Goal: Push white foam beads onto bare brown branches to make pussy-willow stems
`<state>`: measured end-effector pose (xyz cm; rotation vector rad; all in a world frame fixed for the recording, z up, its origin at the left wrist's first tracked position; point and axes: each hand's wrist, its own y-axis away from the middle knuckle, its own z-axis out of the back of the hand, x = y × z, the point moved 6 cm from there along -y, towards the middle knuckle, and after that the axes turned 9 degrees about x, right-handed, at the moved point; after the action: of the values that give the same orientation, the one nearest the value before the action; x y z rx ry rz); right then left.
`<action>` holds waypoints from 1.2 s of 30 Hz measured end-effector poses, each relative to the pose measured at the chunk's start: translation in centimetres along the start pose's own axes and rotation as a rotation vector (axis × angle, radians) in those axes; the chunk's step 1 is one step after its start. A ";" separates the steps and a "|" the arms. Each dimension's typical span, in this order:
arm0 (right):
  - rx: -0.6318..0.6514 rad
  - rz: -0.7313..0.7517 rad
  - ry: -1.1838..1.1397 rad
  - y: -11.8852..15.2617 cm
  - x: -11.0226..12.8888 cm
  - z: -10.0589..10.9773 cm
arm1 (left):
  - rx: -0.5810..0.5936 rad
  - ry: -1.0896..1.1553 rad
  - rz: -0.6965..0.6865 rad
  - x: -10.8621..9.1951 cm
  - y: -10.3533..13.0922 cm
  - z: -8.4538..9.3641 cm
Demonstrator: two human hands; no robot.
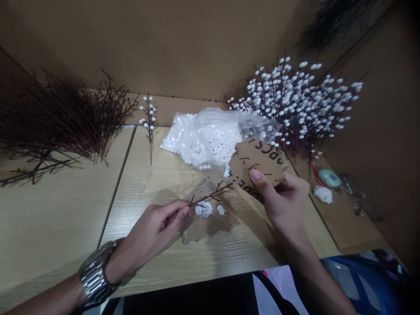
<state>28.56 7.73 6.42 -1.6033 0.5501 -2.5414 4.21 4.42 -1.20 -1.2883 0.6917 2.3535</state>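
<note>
Between thumb and fingers my left hand (pixel 170 218) pinches a thin brown twig (pixel 213 191) with short side branches and no berries on it. My right hand (pixel 282 197) grips a piece of brown cardboard (pixel 254 164) with black printed letters, thumb on top. The twig's tip reaches close to the cardboard's lower left edge; whether they touch I cannot tell. Below the twig lies a torn scrap of cardboard (pixel 210 227) carrying a white crumpled lump (pixel 204 209) and a smaller white bit (pixel 221 210). Just behind, a clear plastic bag (pixel 210 135) spills small white balls (pixel 197 162).
Bare brown twigs (pixel 65 118) are heaped at the left. One berried twig (pixel 150 118) lies at the back. A large bunch of white-berried twigs (pixel 292 96) stands at the back right. Near the right wall are a pale green round object (pixel 329 177) and a white lump (pixel 323 194).
</note>
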 end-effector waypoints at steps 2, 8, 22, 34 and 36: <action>-0.003 -0.001 -0.010 -0.1 0.0 0.1 | 0.000 0.002 0.001 0.0 0.0 0.0; 0.058 -0.010 -0.001 -0.3 0.3 -0.4 | -0.007 -0.016 0.010 -0.1 -0.1 0.2; -0.020 -0.022 0.017 0.0 -0.2 0.1 | -0.008 -0.004 0.006 0.1 -0.1 0.1; -0.142 0.075 -0.059 0.8 -0.5 1.3 | -0.098 0.063 -0.012 -0.1 -0.1 1.1; -0.090 0.050 -0.039 0.8 -1.0 0.8 | -0.113 0.083 -0.001 0.2 -0.2 1.4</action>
<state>29.62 7.02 5.62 -1.6421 0.7005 -2.4765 3.29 5.35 -0.74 -1.4406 0.5894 2.3804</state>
